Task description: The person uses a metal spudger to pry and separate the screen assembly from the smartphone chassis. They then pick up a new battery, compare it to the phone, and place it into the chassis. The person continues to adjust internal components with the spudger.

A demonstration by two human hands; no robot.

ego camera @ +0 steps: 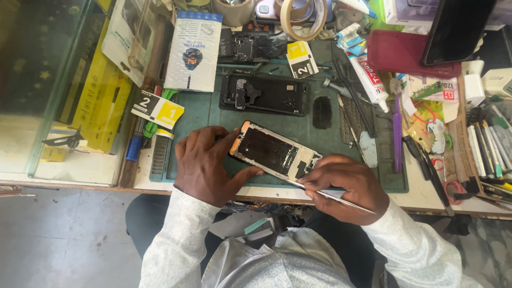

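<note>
- So, left hand clamps the opened phone frame near the bench front edge
- right hand pinches thin metal tweezers at the frame's lower edge
- clutter crowds the far side

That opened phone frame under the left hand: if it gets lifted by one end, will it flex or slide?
The phone frame looks thin and hollowed out, so it may twist somewhat if lifted by one end. The left hand pins one end on the green mat, which probably limits sliding. Exposed inner parts look fragile near the metal tool in the right hand.
</note>
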